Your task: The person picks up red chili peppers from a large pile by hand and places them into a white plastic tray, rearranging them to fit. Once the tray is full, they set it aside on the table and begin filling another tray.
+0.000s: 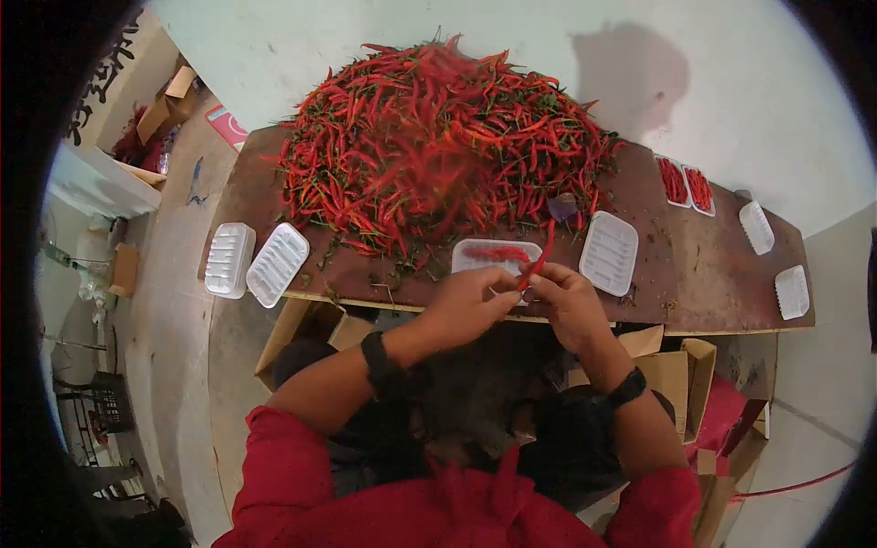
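Observation:
A red chili pepper (546, 245) stands nearly upright between my two hands, above the table's front edge. My right hand (571, 300) pinches it near its lower part. The fingertips of my left hand (475, 300) are closed at the pepper's lower end, close against the right fingers. Just behind the hands lies a white foam tray (464, 258) with a few red chilies (502, 253) in it; my fingers hide part of its front. To the right of my right hand is another white tray (609, 254) with nothing in it.
A large heap of red chilies (438, 137) with green stems covers the back of the brown table (639, 219). White trays (230, 260) stand at left; two filled trays (687, 184) and white trays (792, 292) stand at right. Cardboard boxes (662, 379) are below the table.

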`<action>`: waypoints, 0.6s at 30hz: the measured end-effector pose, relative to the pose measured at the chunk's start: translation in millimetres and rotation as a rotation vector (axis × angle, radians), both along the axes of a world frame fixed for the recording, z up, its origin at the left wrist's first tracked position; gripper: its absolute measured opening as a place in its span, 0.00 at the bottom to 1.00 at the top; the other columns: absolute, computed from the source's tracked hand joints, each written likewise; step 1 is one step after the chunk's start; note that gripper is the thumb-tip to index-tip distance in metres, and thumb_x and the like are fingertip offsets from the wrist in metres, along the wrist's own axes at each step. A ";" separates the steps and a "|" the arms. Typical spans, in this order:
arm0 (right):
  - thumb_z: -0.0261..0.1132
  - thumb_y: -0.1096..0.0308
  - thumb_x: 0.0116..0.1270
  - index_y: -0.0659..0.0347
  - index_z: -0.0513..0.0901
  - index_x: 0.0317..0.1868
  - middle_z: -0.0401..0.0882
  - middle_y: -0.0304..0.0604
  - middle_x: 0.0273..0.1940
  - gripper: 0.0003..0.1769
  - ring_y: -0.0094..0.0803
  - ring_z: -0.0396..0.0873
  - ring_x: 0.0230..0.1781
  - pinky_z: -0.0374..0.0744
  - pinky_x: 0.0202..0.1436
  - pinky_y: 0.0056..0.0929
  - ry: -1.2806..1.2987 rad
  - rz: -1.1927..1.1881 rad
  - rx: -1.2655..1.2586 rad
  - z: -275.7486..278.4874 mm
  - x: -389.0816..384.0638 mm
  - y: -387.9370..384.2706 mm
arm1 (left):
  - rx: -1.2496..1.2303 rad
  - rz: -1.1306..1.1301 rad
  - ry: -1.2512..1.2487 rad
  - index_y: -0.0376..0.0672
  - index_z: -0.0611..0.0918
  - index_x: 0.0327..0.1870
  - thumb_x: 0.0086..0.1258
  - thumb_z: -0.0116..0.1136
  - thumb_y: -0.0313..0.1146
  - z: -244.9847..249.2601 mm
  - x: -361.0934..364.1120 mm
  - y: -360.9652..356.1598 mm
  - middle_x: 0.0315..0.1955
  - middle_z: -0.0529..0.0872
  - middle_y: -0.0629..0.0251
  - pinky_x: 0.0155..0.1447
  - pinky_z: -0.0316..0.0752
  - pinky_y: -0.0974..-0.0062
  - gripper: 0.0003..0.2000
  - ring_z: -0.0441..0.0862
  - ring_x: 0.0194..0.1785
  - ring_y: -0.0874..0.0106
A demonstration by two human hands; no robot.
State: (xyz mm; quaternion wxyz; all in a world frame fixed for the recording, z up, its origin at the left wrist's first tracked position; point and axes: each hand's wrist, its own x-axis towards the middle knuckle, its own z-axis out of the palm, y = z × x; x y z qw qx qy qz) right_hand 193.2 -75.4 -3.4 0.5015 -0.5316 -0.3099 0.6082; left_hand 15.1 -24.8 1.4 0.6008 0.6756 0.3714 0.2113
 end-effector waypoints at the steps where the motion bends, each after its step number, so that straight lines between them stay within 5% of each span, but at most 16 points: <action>1: 0.63 0.68 0.67 0.62 0.80 0.47 0.82 0.39 0.38 0.11 0.25 0.78 0.38 0.79 0.42 0.26 0.001 0.001 -0.004 0.4 -0.1 0.0 | 0.047 -0.006 0.022 0.35 0.81 0.45 0.65 0.59 0.34 -3.5 0.1 1.6 0.31 0.84 0.64 0.41 0.75 0.75 0.13 0.80 0.34 0.78; 4: 0.65 0.68 0.64 0.66 0.81 0.44 0.81 0.38 0.37 0.12 0.25 0.78 0.39 0.79 0.42 0.27 -0.155 0.022 0.002 5.5 1.1 3.0 | 0.187 -0.023 0.094 0.36 0.82 0.42 0.64 0.59 0.33 -2.1 -3.6 11.2 0.30 0.83 0.64 0.40 0.75 0.75 0.11 0.80 0.33 0.78; 6: 0.64 0.70 0.60 0.64 0.82 0.46 0.83 0.50 0.40 0.14 0.37 0.81 0.37 0.78 0.44 0.33 -0.803 0.065 0.146 -3.1 9.8 9.6 | 0.277 -0.039 0.141 0.36 0.82 0.41 0.64 0.59 0.33 -1.9 -6.7 21.5 0.30 0.84 0.63 0.40 0.74 0.75 0.10 0.80 0.33 0.77; 7: 0.64 0.70 0.60 0.64 0.82 0.46 0.83 0.50 0.40 0.14 0.37 0.81 0.37 0.78 0.44 0.33 -0.801 0.063 0.141 -5.0 11.4 10.5 | 0.374 0.037 0.125 0.37 0.82 0.40 0.64 0.60 0.32 -2.9 -8.1 26.8 0.30 0.84 0.62 0.40 0.74 0.74 0.09 0.80 0.33 0.76; 9: 0.64 0.71 0.56 0.62 0.82 0.42 0.80 0.52 0.36 0.12 0.46 0.80 0.38 0.78 0.44 0.40 -1.254 0.077 0.364 -0.8 10.3 13.1 | 0.434 0.122 0.135 0.37 0.82 0.38 0.62 0.60 0.32 0.1 -10.6 35.3 0.31 0.84 0.58 0.40 0.74 0.72 0.08 0.81 0.35 0.70; 18: 0.65 0.74 0.53 0.63 0.81 0.37 0.77 0.49 0.34 0.10 0.49 0.77 0.40 0.76 0.44 0.43 -1.403 0.192 0.487 -16.7 6.4 24.0 | 0.775 0.050 0.220 0.40 0.80 0.39 0.62 0.60 0.31 -22.2 -15.0 42.9 0.34 0.80 0.56 0.41 0.75 0.65 0.08 0.81 0.37 0.57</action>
